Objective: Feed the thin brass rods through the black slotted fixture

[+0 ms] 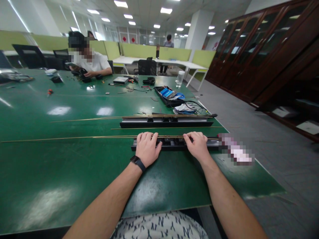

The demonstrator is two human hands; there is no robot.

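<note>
A long black and silver rail [171, 144] lies crosswise on the green table in front of me. Thin brass-coloured rods [74, 137] run along its far side and stick out well to the left. My left hand [148, 149], with a dark watch on the wrist, is laid over the rail's left part. Its fingers bend over the far edge by the rods, and the thumb stands apart. Toward the rail's right part, my right hand [196, 144] pinches at the rods with thumb and index finger. The fingers hide the exact contact.
A second similar rail [166, 122] with rods lies beyond. Farther back are a black tray [164, 99] with blue items, cables and a clear cup [179, 79]. A blurred pink object [235, 151] lies at the right. A person [87, 59] sits across the table [62, 172].
</note>
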